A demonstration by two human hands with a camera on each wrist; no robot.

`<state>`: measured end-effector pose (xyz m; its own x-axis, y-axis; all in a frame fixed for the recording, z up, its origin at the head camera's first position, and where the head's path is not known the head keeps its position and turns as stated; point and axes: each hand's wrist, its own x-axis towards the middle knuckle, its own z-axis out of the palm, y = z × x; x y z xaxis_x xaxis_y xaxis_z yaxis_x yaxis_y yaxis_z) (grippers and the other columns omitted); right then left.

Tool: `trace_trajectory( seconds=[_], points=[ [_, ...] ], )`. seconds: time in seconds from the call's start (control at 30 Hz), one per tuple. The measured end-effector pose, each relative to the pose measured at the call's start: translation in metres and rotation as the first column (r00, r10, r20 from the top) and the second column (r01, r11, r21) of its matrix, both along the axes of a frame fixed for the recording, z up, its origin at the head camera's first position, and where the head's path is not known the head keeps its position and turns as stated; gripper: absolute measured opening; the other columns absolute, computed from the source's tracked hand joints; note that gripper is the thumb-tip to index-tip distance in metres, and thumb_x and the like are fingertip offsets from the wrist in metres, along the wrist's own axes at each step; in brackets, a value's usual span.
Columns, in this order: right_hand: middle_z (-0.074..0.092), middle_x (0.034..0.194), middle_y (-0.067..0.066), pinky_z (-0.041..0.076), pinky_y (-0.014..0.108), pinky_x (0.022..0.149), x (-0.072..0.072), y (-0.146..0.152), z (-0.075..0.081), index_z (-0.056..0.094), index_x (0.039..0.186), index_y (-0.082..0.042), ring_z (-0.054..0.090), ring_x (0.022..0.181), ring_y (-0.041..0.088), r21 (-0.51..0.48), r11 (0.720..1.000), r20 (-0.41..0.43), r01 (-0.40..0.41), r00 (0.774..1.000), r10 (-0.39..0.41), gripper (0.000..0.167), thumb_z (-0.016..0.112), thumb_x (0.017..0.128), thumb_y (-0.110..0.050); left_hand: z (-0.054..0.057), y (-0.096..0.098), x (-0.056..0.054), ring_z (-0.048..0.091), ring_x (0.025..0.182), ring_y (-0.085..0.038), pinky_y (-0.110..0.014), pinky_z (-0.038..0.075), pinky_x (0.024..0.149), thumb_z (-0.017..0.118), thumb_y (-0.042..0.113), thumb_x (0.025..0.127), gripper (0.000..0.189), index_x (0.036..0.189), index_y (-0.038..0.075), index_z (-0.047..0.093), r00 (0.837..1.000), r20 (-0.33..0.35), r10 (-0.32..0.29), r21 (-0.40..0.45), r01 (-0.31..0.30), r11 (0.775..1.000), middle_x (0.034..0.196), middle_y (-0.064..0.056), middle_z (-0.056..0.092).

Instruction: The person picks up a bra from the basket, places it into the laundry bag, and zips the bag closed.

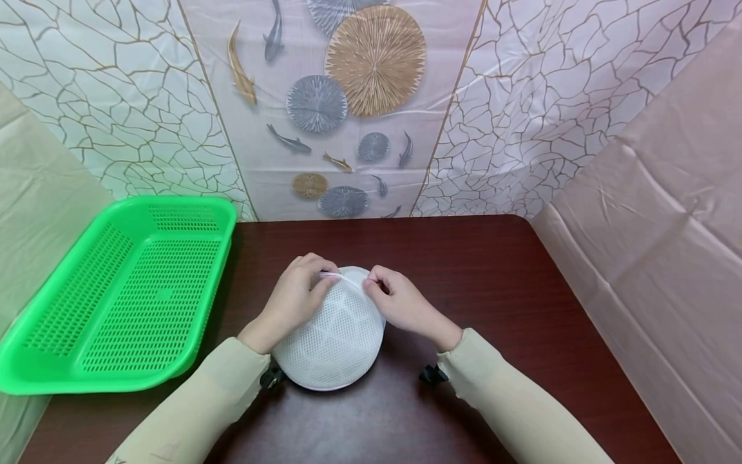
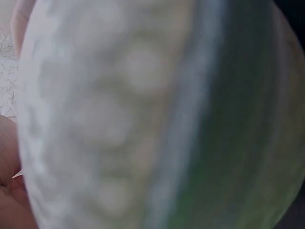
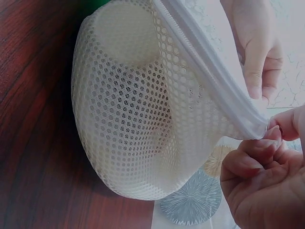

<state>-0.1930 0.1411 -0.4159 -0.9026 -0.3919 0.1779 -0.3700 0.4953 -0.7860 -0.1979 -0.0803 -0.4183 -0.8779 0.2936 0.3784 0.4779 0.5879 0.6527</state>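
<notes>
A round white mesh laundry bag (image 1: pixel 333 345) stands on the table between my hands. Its white zipper (image 3: pixel 205 59) runs along the upper edge in the right wrist view, and a pale round patch (image 3: pixel 126 36) shows through the mesh. My right hand (image 1: pixel 402 303) pinches the zipper's end between thumb and curled fingers. On the other side my left hand (image 1: pixel 295 293) grips the bag's top edge with thumb and fingers. Blurred mesh fills most of the left wrist view, hiding nearly all of that hand. Whether the zipper is parted cannot be told.
A green plastic basket (image 1: pixel 217 283) with slotted sides sits at the table's left. The dark red-brown table (image 1: pixel 481 277) ends at a patterned sheet (image 1: pixel 278 180) behind, and a plain beige sheet (image 1: pixel 655 245) hangs on the right.
</notes>
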Motion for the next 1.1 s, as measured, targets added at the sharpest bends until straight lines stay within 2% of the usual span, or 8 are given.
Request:
trace_trajectory(
  seconds=[0.33, 0.77, 0.93, 1.1],
  points=[
    [0.045, 0.063, -0.002, 0.037, 0.028, 0.052, -0.001, 0.004, -0.004, 0.055, 0.078, -0.018, 0.043, 0.057, 0.011, -0.014, 1.0, -0.007, 0.006, 1.0, -0.006, 0.018, 0.054, 0.097, -0.017, 0.003, -0.005, 0.0, 0.052, 0.089, -0.017, -0.034, 0.044, 0.076, 0.07, 0.015, 0.09, 0.007, 0.097, 0.014, 0.07, 0.998, 0.021, 0.054, 0.03, -0.055, 0.998, 0.096, 0.003, 0.062],
    [0.042, 0.064, -0.003, 0.035, 0.028, 0.054, 0.0, 0.007, -0.002, 0.055, 0.077, -0.016, 0.04, 0.059, 0.011, -0.009, 1.0, -0.003, 0.006, 1.0, -0.007, 0.02, 0.054, 0.097, -0.017, 0.007, -0.013, -0.001, 0.055, 0.096, -0.018, -0.039, 0.046, 0.087, 0.069, 0.016, 0.09, 0.009, 0.099, 0.014, 0.07, 0.992, 0.09, 0.086, 0.078, -0.093, 0.993, 0.1, 0.001, 0.062],
    [0.043, 0.066, -0.002, 0.036, 0.028, 0.056, 0.0, 0.008, -0.003, 0.056, 0.079, -0.012, 0.041, 0.061, 0.013, -0.021, 1.0, -0.001, 0.003, 1.0, -0.003, 0.019, 0.054, 0.098, -0.016, 0.009, -0.012, -0.002, 0.054, 0.097, -0.019, -0.04, 0.045, 0.088, 0.068, 0.018, 0.091, 0.01, 0.1, 0.015, 0.07, 0.992, 0.092, 0.084, 0.043, -0.089, 0.995, 0.101, 0.001, 0.062],
    [0.047, 0.069, -0.002, 0.038, 0.028, 0.058, -0.001, 0.008, -0.004, 0.057, 0.082, -0.012, 0.045, 0.065, 0.013, -0.038, 0.999, 0.001, 0.017, 1.0, -0.017, 0.017, 0.054, 0.098, -0.016, 0.015, -0.001, 0.0, 0.052, 0.099, -0.021, -0.042, 0.037, 0.089, 0.069, 0.023, 0.09, 0.017, 0.105, 0.014, 0.071, 1.0, 0.019, 0.019, -0.056, -0.018, 0.998, 0.105, 0.001, 0.064]
  ],
)
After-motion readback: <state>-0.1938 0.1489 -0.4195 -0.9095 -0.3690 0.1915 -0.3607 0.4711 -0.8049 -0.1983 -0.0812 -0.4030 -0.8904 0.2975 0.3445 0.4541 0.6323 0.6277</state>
